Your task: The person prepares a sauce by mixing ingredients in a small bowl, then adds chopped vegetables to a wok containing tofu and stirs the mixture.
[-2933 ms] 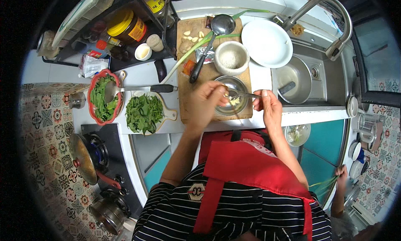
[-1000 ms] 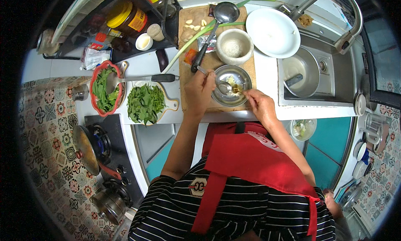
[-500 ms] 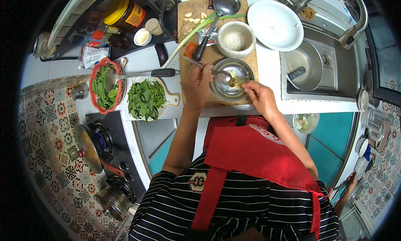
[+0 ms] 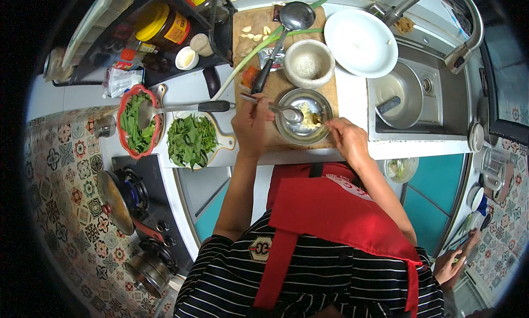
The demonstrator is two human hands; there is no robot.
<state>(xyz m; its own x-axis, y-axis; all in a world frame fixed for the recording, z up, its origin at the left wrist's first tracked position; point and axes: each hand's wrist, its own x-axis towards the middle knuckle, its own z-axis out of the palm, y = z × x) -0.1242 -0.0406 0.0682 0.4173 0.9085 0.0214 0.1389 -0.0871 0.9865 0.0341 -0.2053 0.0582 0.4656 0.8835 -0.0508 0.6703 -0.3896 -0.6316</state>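
My left hand [image 4: 254, 125] is closed around the handle of a metal spoon [image 4: 292, 115], whose bowl hangs over the left side of a steel bowl [image 4: 289, 135]. Pale yellow minced bits, which look like garlic, lie in that bowl [image 4: 307, 111]. At its right rim my right hand [image 4: 348, 139] pinches a small golden-brown spoon [image 4: 315, 118], its tip among the bits. Just behind stands a stone mortar [image 4: 309, 64] with pale residue inside. A wooden cutting board [image 4: 275, 131] lies beneath them.
Peeled garlic cloves [image 4: 257, 37], scallions [image 4: 242, 70] and a black-handled ladle [image 4: 297, 16] lie on the board. A white plate [image 4: 361, 42] stands beside the sink [image 4: 452, 114]. Chopped greens [image 4: 192, 139] sit at left, near a covered pan [image 4: 115, 202]. Another person's hands [image 4: 454, 263] show at lower right.
The metal spoon has shifted left from over the bits. My right hand with the small spoon has drawn slightly to the right. The other person's hands have come further into view.
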